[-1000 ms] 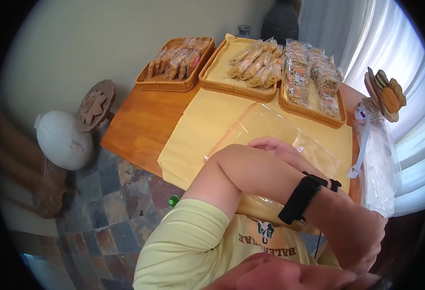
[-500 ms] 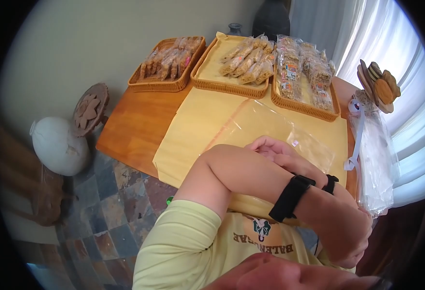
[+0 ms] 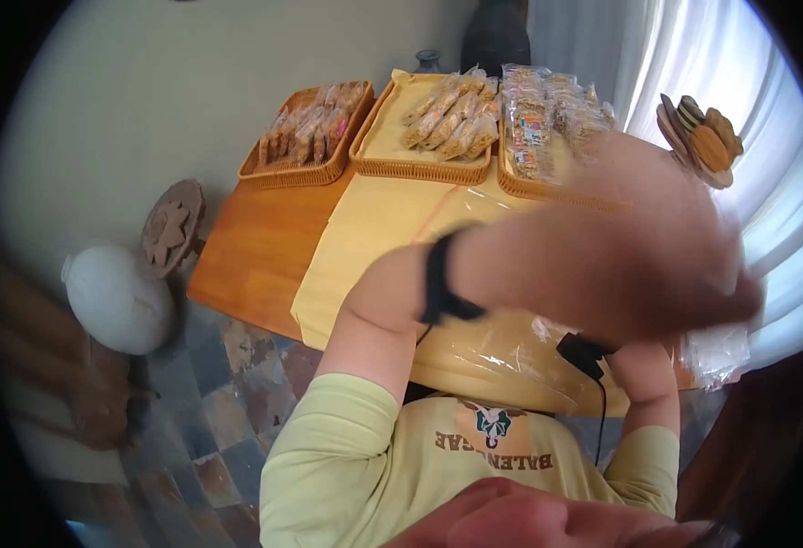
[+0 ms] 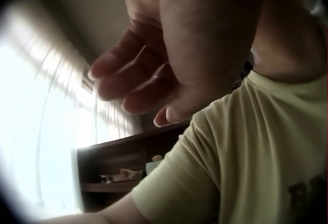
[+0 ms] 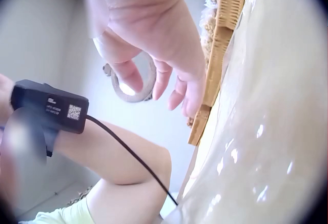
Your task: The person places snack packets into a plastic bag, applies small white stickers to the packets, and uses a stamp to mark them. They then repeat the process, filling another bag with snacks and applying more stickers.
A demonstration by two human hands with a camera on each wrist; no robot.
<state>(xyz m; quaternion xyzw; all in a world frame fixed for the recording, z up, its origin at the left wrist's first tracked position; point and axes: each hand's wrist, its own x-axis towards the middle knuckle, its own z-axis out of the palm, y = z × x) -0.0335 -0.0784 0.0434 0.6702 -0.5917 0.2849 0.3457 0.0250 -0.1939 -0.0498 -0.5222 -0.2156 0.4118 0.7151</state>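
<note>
My left hand (image 3: 676, 247), blurred by motion, is raised over the right part of the table in the head view. In the left wrist view its fingers (image 4: 128, 78) hang loosely bent, with nothing between them. My right hand (image 5: 154, 39) hovers beside shiny clear plastic (image 5: 256, 157), fingers relaxed and holding nothing. In the head view the left hand and forearm hide it. A large clear plastic bag (image 3: 493, 352) lies on the yellow sheet (image 3: 360, 228) in front of my body, partly covered by my arms.
Three wicker trays with bagged snacks stand along the back: left (image 3: 328, 173), middle (image 3: 420, 171) and right (image 3: 516, 187). More clear plastic bags (image 3: 717, 352) lie at the table's right edge. A white round vase (image 3: 118, 301) stands left of the wooden table (image 3: 246, 256).
My left arm has uncrossed from low over the right arm and swung up, its hand leaving the right edge by the plastic bags. The right hand has gone from sight behind it.
</note>
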